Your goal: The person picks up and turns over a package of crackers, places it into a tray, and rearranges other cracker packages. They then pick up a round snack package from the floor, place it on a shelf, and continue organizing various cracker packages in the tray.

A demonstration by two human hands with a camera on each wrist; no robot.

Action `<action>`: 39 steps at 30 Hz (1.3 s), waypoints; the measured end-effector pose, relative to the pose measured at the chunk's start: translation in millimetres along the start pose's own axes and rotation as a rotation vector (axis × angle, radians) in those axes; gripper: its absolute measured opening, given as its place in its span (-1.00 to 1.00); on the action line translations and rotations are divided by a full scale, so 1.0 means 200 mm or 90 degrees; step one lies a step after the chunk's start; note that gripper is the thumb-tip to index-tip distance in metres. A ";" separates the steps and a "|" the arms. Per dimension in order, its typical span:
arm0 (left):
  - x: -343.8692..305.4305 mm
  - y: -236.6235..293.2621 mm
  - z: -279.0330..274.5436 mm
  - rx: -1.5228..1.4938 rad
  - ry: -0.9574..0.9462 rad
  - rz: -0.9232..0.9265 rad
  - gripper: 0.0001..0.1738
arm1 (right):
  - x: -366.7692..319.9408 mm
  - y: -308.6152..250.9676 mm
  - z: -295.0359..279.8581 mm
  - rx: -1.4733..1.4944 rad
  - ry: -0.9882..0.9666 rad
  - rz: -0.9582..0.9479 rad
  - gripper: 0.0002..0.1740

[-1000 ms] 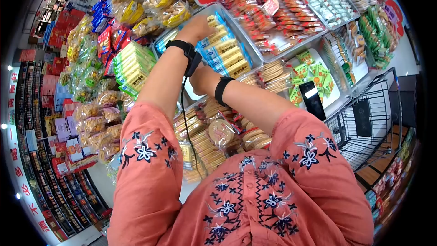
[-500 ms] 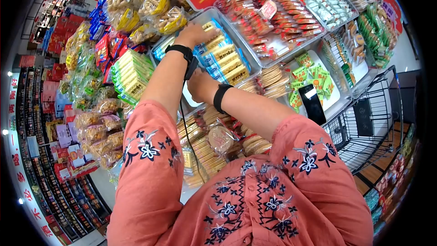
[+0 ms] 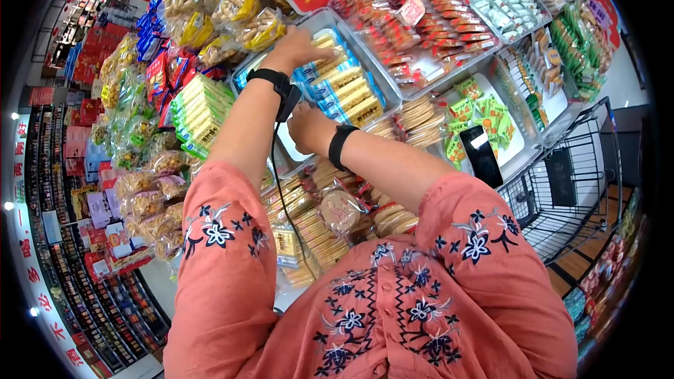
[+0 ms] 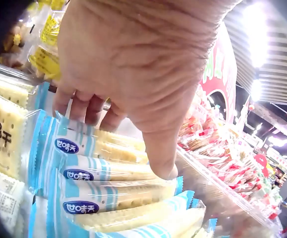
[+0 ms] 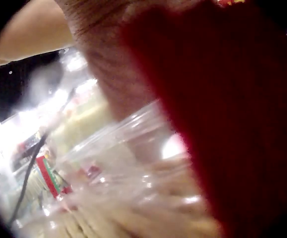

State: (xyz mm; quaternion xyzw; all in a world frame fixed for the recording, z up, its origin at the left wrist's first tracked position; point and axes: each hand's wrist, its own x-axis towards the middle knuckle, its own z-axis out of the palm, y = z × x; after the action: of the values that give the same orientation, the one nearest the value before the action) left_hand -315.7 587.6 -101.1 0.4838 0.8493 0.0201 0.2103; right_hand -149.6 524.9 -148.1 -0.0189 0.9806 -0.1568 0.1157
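My left hand [image 3: 296, 48] reaches palm-down over long pale biscuits in clear film with blue-and-white striped ends [image 3: 347, 95], lined up side by side in a grey rectangular metal tray [image 3: 368, 62]. In the left wrist view, the thumb stands wide of the fingers, its tip at one end of a packet; the fingers drop behind the row, their tips partly hidden, and I see nothing gripped. My right hand [image 3: 309, 130] is bent near the tray's closest corner; its wrist view is blurred and half blocked by dark red, so I cannot tell whether it holds anything. I judge each packet light, its film slick and crinkly, the biscuit inside stiff but brittle. A gentle pinch across the long sides near the middle should suit; squeezing or bending could snap it.
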 end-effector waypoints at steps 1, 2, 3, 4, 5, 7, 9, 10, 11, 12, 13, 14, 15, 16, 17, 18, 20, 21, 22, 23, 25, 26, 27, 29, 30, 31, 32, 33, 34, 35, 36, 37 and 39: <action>-0.01 0.03 -0.04 -0.011 -0.056 0.004 0.30 | 0.00 0.00 -0.01 0.006 -0.007 0.000 -0.52; -0.03 0.07 -0.07 -0.023 -0.111 0.009 0.31 | 0.00 0.00 -0.02 0.011 -0.013 0.000 -0.51; -0.05 0.08 -0.05 -0.015 -0.069 0.048 0.32 | 0.00 0.00 -0.04 0.012 -0.033 -0.001 -0.50; -0.10 0.08 -0.01 -0.007 -0.027 0.087 0.34 | 0.00 0.00 -0.05 0.013 -0.052 -0.002 -0.50; -0.14 0.09 0.02 0.001 0.016 0.126 0.35 | 0.00 0.00 -0.06 0.014 -0.071 -0.004 -0.49; -0.19 0.10 0.07 0.066 0.032 0.146 0.39 | 0.00 0.01 -0.03 -0.018 -0.035 -0.030 -0.54; -0.23 0.14 0.10 0.115 0.045 0.143 0.38 | 0.00 0.01 -0.01 -0.029 -0.013 -0.042 -0.57; -0.24 0.15 0.09 0.116 0.036 0.136 0.35 | 0.00 0.01 0.00 -0.025 -0.008 -0.043 -0.57; -0.25 0.17 0.07 0.118 0.028 0.130 0.33 | 0.00 0.01 0.00 -0.021 -0.003 -0.043 -0.58; -0.26 0.19 0.06 0.119 0.019 0.124 0.31 | 0.02 0.02 0.03 0.014 0.013 -0.031 -0.57; -0.28 0.22 0.06 0.147 0.026 0.121 0.29 | 0.02 0.03 0.06 0.048 0.029 -0.019 -0.56; -0.29 0.25 0.06 0.175 0.032 0.119 0.28 | 0.04 0.03 0.09 0.083 0.045 -0.006 -0.54; -0.30 0.27 0.07 0.202 0.037 0.116 0.26 | 0.05 0.04 0.13 0.068 0.062 0.000 -0.53; -0.30 0.28 0.08 0.204 0.049 0.119 0.26 | 0.07 0.04 0.16 0.054 0.080 0.006 -0.51; -0.31 0.28 0.08 0.206 0.060 0.121 0.25 | 0.10 0.04 0.19 0.039 0.098 0.011 -0.49; -0.31 0.28 0.08 0.209 0.071 0.122 0.24 | 0.09 0.04 0.16 0.031 0.064 0.001 -0.48; -0.29 0.26 0.09 0.216 0.091 0.127 0.24 | 0.05 0.03 0.05 0.014 -0.005 -0.020 -0.46; -0.29 0.26 0.10 0.220 0.101 0.130 0.24 | 0.03 0.03 0.03 0.013 -0.007 -0.021 -0.46; -0.28 0.25 0.10 0.220 0.104 0.131 0.25 | 0.01 0.02 0.01 0.011 -0.011 -0.023 -0.46; -0.27 0.25 0.11 0.219 0.108 0.132 0.25 | 0.00 0.01 -0.01 0.010 -0.014 -0.024 -0.47; -0.27 0.24 0.12 0.222 0.115 0.134 0.27 | -0.01 0.02 0.00 0.013 0.035 -0.041 -0.49; -0.27 0.24 0.12 0.225 0.120 0.135 0.28 | -0.02 0.02 0.00 0.014 0.059 -0.049 -0.50; -0.27 0.25 0.12 0.228 0.125 0.136 0.29 | -0.01 0.02 0.02 0.026 0.068 -0.036 -0.52; -0.28 0.26 0.12 0.243 0.138 0.147 0.27 | 0.00 0.02 0.05 0.052 0.086 -0.009 -0.55; -0.29 0.25 0.13 0.251 0.144 0.152 0.27 | -0.01 0.02 0.02 0.050 0.058 -0.010 -0.57; -0.30 0.25 0.13 0.258 0.142 0.147 0.27 | -0.02 0.02 -0.01 0.048 0.031 -0.011 -0.58; -0.31 0.25 0.13 0.263 0.140 0.142 0.28 | -0.02 0.01 -0.04 0.045 0.004 -0.012 -0.59; -0.30 0.24 0.14 0.268 0.138 0.139 0.29 | -0.01 0.02 -0.02 0.057 0.023 -0.005 -0.60; -0.27 0.22 0.16 0.249 0.153 0.139 0.29 | 0.00 0.02 0.01 0.070 0.040 0.004 -0.61; -0.24 0.19 0.17 0.230 0.168 0.139 0.29 | 0.01 0.02 0.04 0.083 0.057 0.013 -0.61; -0.23 0.18 0.16 0.211 0.182 0.139 0.29 | 0.00 0.02 0.03 0.050 0.042 0.015 -0.62; -0.21 0.18 0.15 0.213 0.176 0.128 0.29 | 0.00 0.01 0.01 0.017 0.029 0.017 -0.63; -0.18 0.16 0.13 0.219 0.163 0.105 0.27 | 0.02 0.00 0.01 -0.005 -0.006 0.022 -0.60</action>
State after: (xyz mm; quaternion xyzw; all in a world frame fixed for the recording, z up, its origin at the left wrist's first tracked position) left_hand -264.2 569.7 -104.2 0.5735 0.8177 -0.0469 0.0127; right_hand -153.7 524.6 -151.8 -0.0031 0.9810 -0.1506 0.1226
